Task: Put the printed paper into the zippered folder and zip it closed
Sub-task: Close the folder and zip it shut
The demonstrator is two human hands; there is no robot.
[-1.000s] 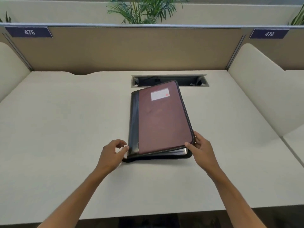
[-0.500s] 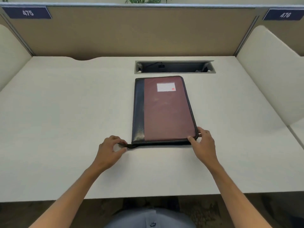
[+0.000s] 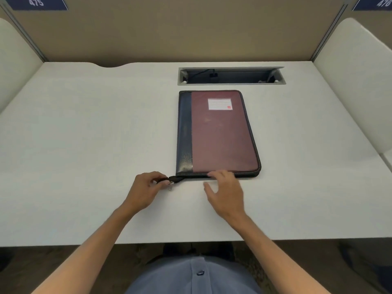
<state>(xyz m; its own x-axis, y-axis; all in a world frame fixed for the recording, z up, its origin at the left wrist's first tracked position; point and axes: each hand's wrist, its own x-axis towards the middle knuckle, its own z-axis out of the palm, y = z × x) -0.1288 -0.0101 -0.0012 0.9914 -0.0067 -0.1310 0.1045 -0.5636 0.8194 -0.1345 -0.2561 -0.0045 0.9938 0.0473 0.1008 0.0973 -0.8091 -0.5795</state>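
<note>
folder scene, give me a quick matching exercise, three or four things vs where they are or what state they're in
Things:
1. folder
2. left hand
3. right hand
4. cable tray

States:
A. recessed in the desk behind the folder
B. pinches the zipper tab
C. lies flat, cover closed
D. fingertips rest on the folder's near edge

Pairs: 1-C, 2-B, 3-D, 4-A
</note>
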